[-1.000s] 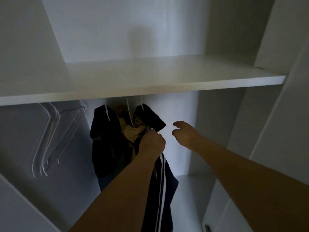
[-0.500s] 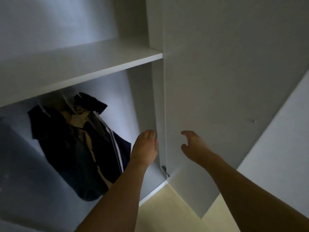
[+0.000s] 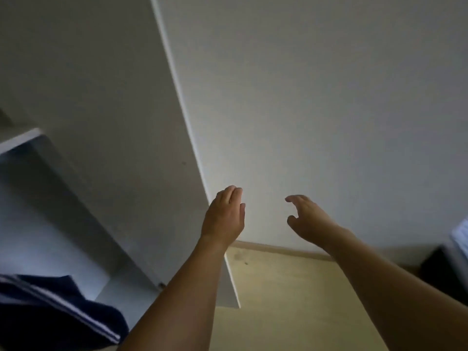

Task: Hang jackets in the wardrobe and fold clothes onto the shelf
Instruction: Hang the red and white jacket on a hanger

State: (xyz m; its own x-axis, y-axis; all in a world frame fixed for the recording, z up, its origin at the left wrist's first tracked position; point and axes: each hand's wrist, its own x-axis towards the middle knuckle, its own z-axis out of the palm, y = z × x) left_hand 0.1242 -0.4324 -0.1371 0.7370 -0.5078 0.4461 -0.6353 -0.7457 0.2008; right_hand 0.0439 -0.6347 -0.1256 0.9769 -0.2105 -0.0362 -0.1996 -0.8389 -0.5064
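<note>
Both hands are raised in front of a pale wall, and neither holds anything. The left hand [image 3: 224,214] sits just right of the open wardrobe door [image 3: 141,138], its fingers straight and close together, the grip relaxed and empty. The right hand [image 3: 307,219] is at 3 o'clock from it, a little apart, with the fingers loosely spread and the thumb dropped away, so that grip is also empty. Whether the left fingers touch the wall or the door edge cannot be told.

The task's thing in view is a dark navy jacket [image 3: 50,315] with white stripes, at 8 o'clock from the left hand, well apart from both hands and low in the frame. It lies inside the wardrobe, below the end of the white shelf [image 3: 20,140] that shows at 9 o'clock. Its hanger and rail are out of view, and the stripes run from upper left to lower right, so its long axis looks tilted in this view. The left hand is the nearer of the 2 to it.

As a judgement, this jacket looks already placed, and the hands appear to be between items, so the next piece of clothing has to come from somewhere outside this view. A dark object [image 3: 440,272] at 4 o'clock on the floor [image 3: 291,300] is too blurred to name.

No brand, label or writing can be read anywhere.
</note>
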